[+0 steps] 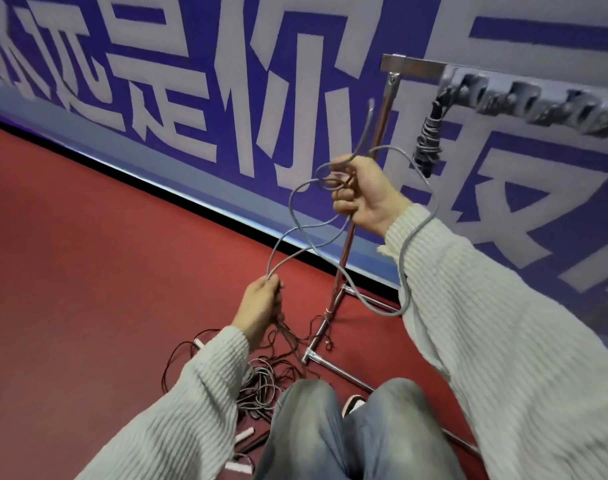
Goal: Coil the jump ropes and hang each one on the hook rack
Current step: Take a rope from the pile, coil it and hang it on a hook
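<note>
A: Where's the thin grey jump rope (297,233) rel. to the chrome hook rack (351,237)?

B: L hand (261,303) pinches it low, left of post; R hand (361,192) fists the coils against post. Rope runs up-right; R nearer the hooks.

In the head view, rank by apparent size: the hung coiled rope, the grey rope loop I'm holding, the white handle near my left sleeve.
1. Grey rope loop
2. Hung coiled rope
3. White handle, though distances from the camera differ.
</note>
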